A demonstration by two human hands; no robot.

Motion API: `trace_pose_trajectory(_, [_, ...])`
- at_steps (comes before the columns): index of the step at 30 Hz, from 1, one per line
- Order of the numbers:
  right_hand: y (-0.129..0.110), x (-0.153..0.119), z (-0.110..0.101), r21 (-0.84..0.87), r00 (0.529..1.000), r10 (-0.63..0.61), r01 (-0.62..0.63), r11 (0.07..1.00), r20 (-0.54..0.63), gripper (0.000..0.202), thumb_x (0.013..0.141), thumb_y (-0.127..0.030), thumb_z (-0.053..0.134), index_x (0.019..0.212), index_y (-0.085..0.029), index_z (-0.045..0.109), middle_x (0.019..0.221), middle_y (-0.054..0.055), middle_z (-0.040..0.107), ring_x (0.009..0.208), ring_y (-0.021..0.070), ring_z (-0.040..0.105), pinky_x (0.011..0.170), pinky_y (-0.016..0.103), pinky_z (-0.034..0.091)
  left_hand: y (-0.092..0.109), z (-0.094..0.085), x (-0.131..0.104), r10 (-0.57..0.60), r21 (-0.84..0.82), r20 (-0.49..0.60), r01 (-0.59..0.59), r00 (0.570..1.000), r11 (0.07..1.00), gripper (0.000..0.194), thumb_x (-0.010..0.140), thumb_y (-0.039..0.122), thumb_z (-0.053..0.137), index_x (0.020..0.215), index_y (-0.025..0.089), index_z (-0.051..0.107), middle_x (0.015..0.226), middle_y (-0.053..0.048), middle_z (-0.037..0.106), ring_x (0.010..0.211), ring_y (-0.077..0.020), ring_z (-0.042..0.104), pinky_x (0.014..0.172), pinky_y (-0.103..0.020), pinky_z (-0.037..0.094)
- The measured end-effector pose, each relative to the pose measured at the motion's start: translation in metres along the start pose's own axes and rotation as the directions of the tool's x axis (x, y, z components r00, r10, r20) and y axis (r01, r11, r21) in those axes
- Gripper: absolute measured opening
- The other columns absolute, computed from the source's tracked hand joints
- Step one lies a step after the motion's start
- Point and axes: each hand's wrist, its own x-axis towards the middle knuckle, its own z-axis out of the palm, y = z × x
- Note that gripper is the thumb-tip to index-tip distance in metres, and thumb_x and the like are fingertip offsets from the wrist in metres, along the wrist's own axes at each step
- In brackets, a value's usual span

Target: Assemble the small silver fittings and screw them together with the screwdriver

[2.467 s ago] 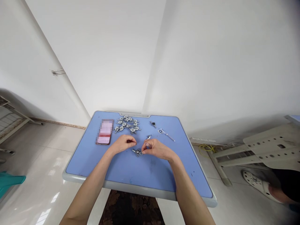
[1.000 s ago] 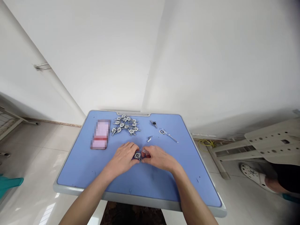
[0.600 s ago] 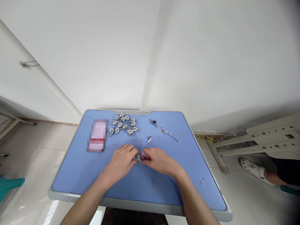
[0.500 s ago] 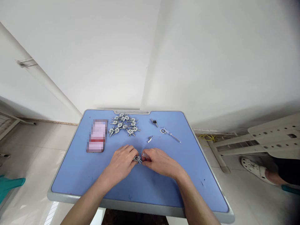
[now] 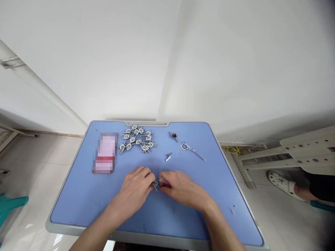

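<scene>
My left hand (image 5: 138, 184) is closed on a small silver metal fitting (image 5: 155, 185), pinching it with thumb and fingers near the middle front of the blue table. Thin stubs stick out of it toward the right. Right beside it, my right hand (image 5: 180, 188) is closed round a clear plastic handle (image 5: 163, 180). The fingers hide most of this tool, so its kind and whether it touches the fitting cannot be made out. Behind the hands lies a small metal lever (image 5: 169, 157). A cluster of similar metal fittings (image 5: 138, 141) rests further back on the left.
A phone (image 5: 105, 153) with a blurred screen lies at the table's (image 5: 86, 198) left. Back right are a dark-centred fitting (image 5: 174, 136), a flat ringed plate (image 5: 184, 147) and a clear-handled screwdriver (image 5: 195, 152). A white wall (image 5: 125, 69) stands behind; a person's shoe (image 5: 281, 184) shows far right.
The camera view has shifted slightly, and both hands appear a little lower in the picture. The left hand still grips the fitting and the right hand still grips the clear handle.
</scene>
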Motion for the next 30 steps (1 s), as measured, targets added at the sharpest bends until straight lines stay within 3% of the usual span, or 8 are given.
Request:
trace_pose_trajectory(18, [0.006, -0.003, -0.012, 0.073, 0.995, 0.065, -0.071, 0.995, 0.078, 0.008, 0.077, -0.018, 0.057, 0.069, -0.02, 0.056, 0.068, -0.001, 0.061, 0.062, 0.0129, 0.05, 0.056, 0.026, 0.028, -0.004, 0.003, -0.001, -0.015, -0.093, -0.007, 0.014, 1.0, 0.996, 0.003, 0.09, 0.019, 0.058, 0.09, 0.021, 0.057, 0.094, 0.0, 0.059, 0.091, -0.0184, 0.054, 0.076, -0.032, 0.04])
trace_pose_trajectory(23, [0.018, -0.014, -0.023, 0.089, 0.987, 0.16, -0.159, 0.983, -0.008, 0.008, 0.079, -0.024, 0.059, 0.072, -0.021, 0.06, 0.065, -0.002, 0.059, 0.06, 0.0133, 0.048, 0.056, 0.026, 0.031, -0.004, 0.004, -0.001, -0.005, -0.11, -0.017, 0.003, 1.0, 0.994, 0.005, 0.089, 0.017, 0.058, 0.091, 0.022, 0.058, 0.095, 0.001, 0.06, 0.091, -0.0179, 0.055, 0.076, -0.031, 0.04])
trace_pose_trajectory(26, [0.019, -0.026, -0.01, 0.112, 0.987, 0.148, -0.141, 0.984, -0.063, 0.007, 0.082, -0.025, 0.057, 0.08, -0.022, 0.063, 0.068, -0.001, 0.061, 0.062, 0.0145, 0.053, 0.058, 0.026, 0.035, -0.004, 0.004, -0.001, 0.001, -0.107, -0.016, -0.003, 1.0, 0.994, 0.007, 0.09, 0.015, 0.056, 0.09, 0.022, 0.058, 0.095, 0.001, 0.059, 0.092, -0.0174, 0.055, 0.077, -0.031, 0.04])
trace_pose_trajectory(30, [0.018, -0.043, 0.03, 0.066, 0.957, 0.111, -0.096, 0.993, -0.266, 0.021, 0.09, -0.023, 0.046, 0.102, -0.024, 0.064, 0.088, 0.003, 0.069, 0.064, 0.015, 0.06, 0.06, 0.027, 0.041, -0.004, 0.005, -0.001, 0.002, -0.101, -0.008, -0.003, 1.0, 0.995, 0.01, 0.09, 0.013, 0.053, 0.09, 0.021, 0.058, 0.095, -0.001, 0.059, 0.092, -0.0178, 0.055, 0.078, -0.031, 0.042])
